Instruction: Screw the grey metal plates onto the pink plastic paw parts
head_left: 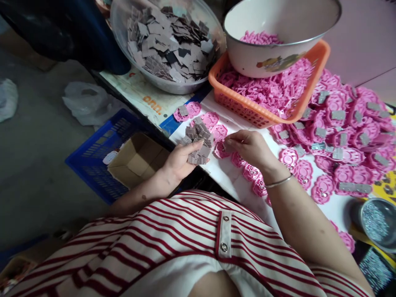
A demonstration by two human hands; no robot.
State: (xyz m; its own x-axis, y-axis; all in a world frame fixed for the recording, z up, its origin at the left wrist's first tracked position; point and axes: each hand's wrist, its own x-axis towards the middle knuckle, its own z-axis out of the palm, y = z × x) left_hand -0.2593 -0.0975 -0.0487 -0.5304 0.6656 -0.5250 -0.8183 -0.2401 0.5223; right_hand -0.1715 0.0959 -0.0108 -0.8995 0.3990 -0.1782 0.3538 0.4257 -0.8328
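A heap of small flat grey square pieces [199, 142] rests in my left hand [181, 159], the thumb pressing on top and the fingers mostly hidden below. To the right of it, my right hand [252, 148] is closed in a pinch over a pink plastic part [221, 149]. What looks like a grey piece shows partly at its fingertips. More pink parts [209, 119] lie in a row across the white surface; the one at the far end [192, 109] carries a grey piece. Nearer ones [252, 172] hold small shiny bits.
A clear bowl [120, 39] of grey pieces stands at the back. An enamel bowl [297, 51] sits on an orange basket [244, 113] of pink bits. Pink parts are piled at right [349, 152], near a metal tin [361, 218]. A blue crate [93, 165] stands left.
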